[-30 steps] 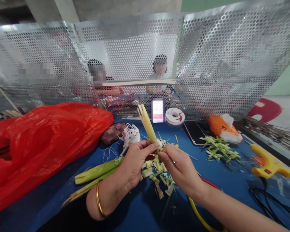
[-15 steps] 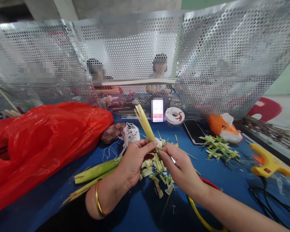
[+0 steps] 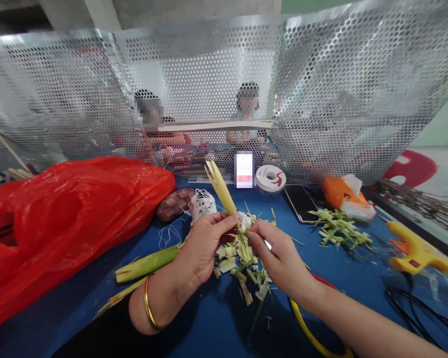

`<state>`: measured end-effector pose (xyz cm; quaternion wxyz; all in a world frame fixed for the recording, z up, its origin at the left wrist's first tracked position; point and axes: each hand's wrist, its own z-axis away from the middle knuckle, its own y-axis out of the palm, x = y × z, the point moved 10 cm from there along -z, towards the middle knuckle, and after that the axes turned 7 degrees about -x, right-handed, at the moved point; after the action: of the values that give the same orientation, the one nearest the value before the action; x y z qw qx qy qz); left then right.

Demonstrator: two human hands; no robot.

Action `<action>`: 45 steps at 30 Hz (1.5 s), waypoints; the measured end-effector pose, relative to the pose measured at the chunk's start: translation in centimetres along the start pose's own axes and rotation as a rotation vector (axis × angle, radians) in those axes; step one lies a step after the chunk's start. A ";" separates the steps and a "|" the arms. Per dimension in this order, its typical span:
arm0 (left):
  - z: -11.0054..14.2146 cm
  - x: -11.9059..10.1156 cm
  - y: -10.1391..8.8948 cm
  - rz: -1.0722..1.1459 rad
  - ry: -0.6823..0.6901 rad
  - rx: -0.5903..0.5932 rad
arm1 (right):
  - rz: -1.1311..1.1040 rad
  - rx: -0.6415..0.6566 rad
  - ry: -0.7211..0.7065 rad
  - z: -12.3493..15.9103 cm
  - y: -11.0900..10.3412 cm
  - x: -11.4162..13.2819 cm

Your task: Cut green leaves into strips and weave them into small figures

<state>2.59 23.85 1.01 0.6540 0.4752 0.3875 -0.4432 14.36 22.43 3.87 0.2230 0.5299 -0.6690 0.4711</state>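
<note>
A pale yellow-green strip of plant stalk (image 3: pixel 223 191), split into ribs at its top, leans up and left from my left hand (image 3: pixel 205 243). The thumb and fingers of that hand pinch its lower end. Just right of it, my right hand (image 3: pixel 278 253) is closed in a pinch; a small bright glint shows by its fingers, but what they hold is hidden. A white tuft (image 3: pixel 243 221) shows between the hands. Below them lie cut green and yellow scraps (image 3: pixel 242 268). Thicker green stalks (image 3: pixel 147 263) rest beside my left forearm.
Left lies a red plastic bag (image 3: pixel 78 214). Behind the hands are white string (image 3: pixel 202 203), a brown checked pouch (image 3: pixel 175 204) and a ribbon spool (image 3: pixel 271 178). Rightward are a phone (image 3: pixel 300 203), shavings (image 3: pixel 339 228), a tissue pack (image 3: pixel 345 196) and a yellow glue gun (image 3: pixel 414 248).
My left hand has shifted slightly left and down with the stalk strip, opening a small gap to my right hand. More of the white tuft shows between them.
</note>
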 end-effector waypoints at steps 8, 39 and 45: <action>-0.4 0.0 -0.2 -0.038 0.025 -0.002 | -0.315 0.122 0.315 0.4 1.9 -1.9; -0.3 0.1 0.1 -0.064 0.001 0.034 | -0.744 0.130 0.592 1.3 3.5 -3.8; -0.1 0.3 0.5 -0.056 0.001 0.057 | -0.666 0.159 0.543 1.2 3.3 -3.2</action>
<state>3.19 23.94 0.85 0.6271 0.4829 0.3882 -0.4721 12.68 22.98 -0.47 0.4891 0.5890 -0.3404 0.5459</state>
